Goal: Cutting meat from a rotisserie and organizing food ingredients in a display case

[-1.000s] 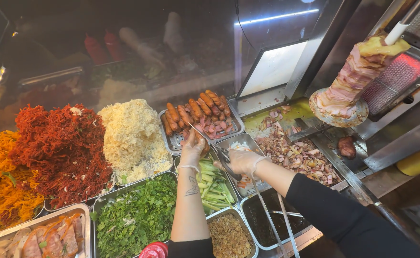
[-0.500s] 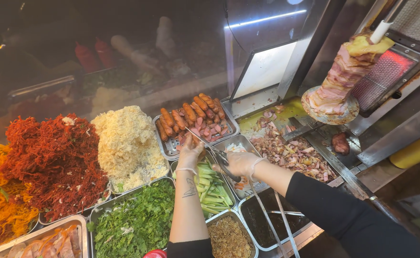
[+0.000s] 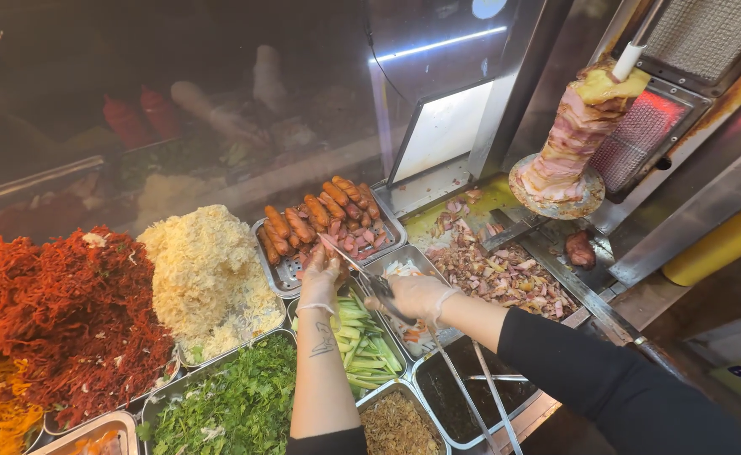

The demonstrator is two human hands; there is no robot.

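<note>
Sausages (image 3: 320, 215) lie in their metal tray (image 3: 279, 278) just beyond my left hand (image 3: 320, 274), long axes slanting away, while my right hand (image 3: 417, 295), farther back, is closed on tongs (image 3: 362, 271) whose tips reach past the left fingers toward them.

Site was a street-food stall or kebab counter. Evidence: a vertical spit of stacked meat (image 3: 574, 135) stood before a glowing grill heater (image 3: 650, 139), shaved meat (image 3: 497, 270) lay heaped on the steel counter below, and metal trays held sausages (image 3: 320, 215), shredded vegetables (image 3: 206, 274) and herbs (image 3: 236, 404) (behind a glass front (image 3: 177, 109)).
</note>
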